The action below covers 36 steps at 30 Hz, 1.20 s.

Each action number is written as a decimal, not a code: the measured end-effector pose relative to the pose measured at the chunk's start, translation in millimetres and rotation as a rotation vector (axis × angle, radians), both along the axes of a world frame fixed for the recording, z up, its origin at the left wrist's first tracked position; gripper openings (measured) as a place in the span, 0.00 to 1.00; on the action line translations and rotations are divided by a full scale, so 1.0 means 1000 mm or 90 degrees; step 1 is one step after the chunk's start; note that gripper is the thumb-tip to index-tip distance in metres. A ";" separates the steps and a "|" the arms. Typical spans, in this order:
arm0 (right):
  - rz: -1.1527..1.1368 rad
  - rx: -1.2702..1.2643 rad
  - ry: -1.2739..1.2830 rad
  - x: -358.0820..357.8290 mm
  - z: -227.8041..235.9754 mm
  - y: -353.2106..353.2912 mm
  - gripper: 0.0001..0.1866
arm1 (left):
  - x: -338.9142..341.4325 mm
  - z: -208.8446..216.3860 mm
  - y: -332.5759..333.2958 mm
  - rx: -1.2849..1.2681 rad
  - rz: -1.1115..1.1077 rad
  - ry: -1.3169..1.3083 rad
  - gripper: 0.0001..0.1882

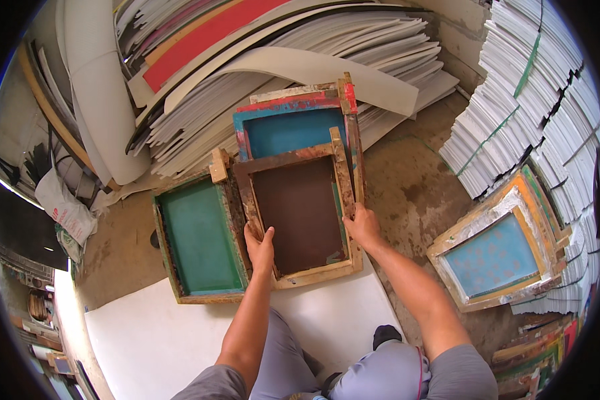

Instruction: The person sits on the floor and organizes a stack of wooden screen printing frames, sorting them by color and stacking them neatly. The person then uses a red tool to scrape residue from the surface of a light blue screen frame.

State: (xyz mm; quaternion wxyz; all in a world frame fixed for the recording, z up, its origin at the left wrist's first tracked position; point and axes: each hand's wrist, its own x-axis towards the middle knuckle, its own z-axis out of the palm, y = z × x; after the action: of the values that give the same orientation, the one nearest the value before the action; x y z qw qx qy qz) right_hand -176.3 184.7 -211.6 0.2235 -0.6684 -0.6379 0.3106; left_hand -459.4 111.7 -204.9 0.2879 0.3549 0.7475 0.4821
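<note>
A wooden screen-printing frame with dark brown mesh point(293, 213) stands tilted in front of me, its lower edge by the white sheet. My left hand point(260, 249) is closed on its left side bar, thumb on the front. Around the right side bar my right hand point(362, 227) is closed, lower fingers partly hidden. Just left of it a frame with green mesh point(202, 239) leans, close to my left hand. Behind the brown one rises a paint-stained frame with blue mesh point(297, 132), its lower part covered.
A white sheet point(147, 333) lies on the floor under my knees. Stacked sheets point(353, 40) fill the back, with a white bundle point(500, 100) at the right. Against it leans a frame with pale blue mesh point(493, 257). A white bag point(67, 207) sits at the left.
</note>
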 end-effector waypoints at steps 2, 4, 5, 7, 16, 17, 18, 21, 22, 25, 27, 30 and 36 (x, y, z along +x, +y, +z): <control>-0.001 0.065 0.000 0.001 0.000 -0.007 0.24 | 0.002 0.012 -0.003 0.013 0.004 -0.029 0.46; -0.011 0.125 0.026 0.004 0.005 -0.027 0.23 | -0.002 0.009 -0.019 0.031 -0.002 -0.034 0.44; -0.018 0.156 0.036 0.006 0.005 -0.038 0.24 | -0.001 0.007 -0.027 0.046 -0.007 -0.045 0.44; -0.039 0.229 0.050 0.021 0.012 -0.057 0.25 | 0.010 0.017 -0.038 0.088 -0.024 -0.071 0.43; -0.285 0.389 -0.015 0.136 0.049 -0.176 0.28 | 0.126 0.051 -0.068 0.224 -0.258 -0.178 0.41; -0.333 0.363 -0.018 0.149 0.047 -0.194 0.28 | 0.145 0.049 -0.070 0.212 -0.301 -0.169 0.42; -0.390 0.385 -0.005 0.165 0.046 -0.213 0.28 | 0.165 0.048 -0.070 0.206 -0.343 -0.158 0.42; -0.530 0.451 0.015 0.211 0.022 -0.262 0.27 | 0.222 0.039 -0.062 0.192 -0.455 -0.187 0.45; -0.570 0.450 0.062 0.217 0.028 -0.276 0.27 | 0.242 0.041 -0.061 0.190 -0.497 -0.163 0.46; -0.641 0.418 0.041 0.246 0.017 -0.318 0.26 | 0.302 0.052 -0.061 0.183 -0.605 -0.156 0.48; -0.662 0.429 0.002 0.260 0.008 -0.335 0.23 | 0.331 0.060 -0.065 0.124 -0.640 -0.143 0.49; -0.699 0.425 0.055 0.274 -0.004 -0.351 0.21 | 0.365 0.048 -0.061 0.108 -0.676 -0.143 0.49; -0.751 0.405 0.038 0.288 -0.021 -0.360 0.22 | 0.397 0.013 -0.050 0.104 -0.730 -0.145 0.48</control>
State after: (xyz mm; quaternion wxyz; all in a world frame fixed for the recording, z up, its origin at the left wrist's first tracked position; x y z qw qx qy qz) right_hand 111.9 -175.6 -232.3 0.5598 -0.7975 -0.2195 -0.0485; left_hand -62.3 62.0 -191.5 0.5528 0.6692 0.3612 0.3409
